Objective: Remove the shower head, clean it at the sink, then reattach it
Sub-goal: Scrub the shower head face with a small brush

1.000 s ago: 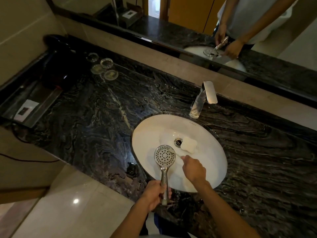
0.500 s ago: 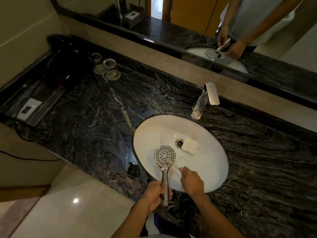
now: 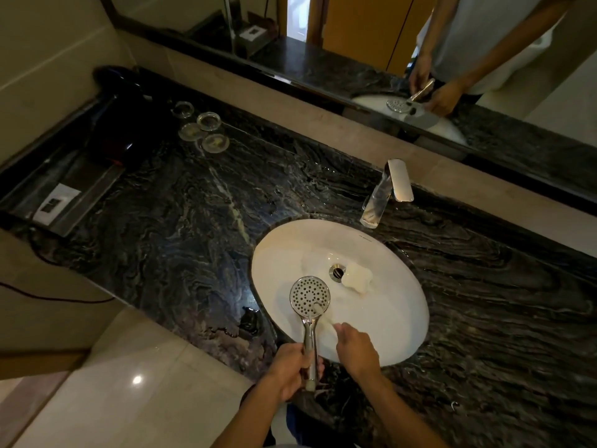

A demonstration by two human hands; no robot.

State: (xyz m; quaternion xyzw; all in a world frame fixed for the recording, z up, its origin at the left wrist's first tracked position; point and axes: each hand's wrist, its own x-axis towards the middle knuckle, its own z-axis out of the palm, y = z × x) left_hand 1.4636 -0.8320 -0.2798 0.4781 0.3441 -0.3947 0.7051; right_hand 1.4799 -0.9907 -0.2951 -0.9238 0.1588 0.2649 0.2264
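Item: shower head (image 3: 309, 296), lower centre of frame, over sink (image 3: 400, 324), face up. Left hand (image 3: 290, 367) clenched round handle. Right hand (image 3: 355, 347) pinches small brush (image 3: 318, 309) on faceplate. Risk: wet chrome slips, strikes basin; splash reaches counter.

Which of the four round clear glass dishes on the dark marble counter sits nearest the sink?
The small round clear glass dish at the cluster's right front corner; the other three lie farther left or farther back from the oval white sink.

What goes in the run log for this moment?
stage: cleaning | left hand: grips shower head handle | right hand: brush on face | over sink
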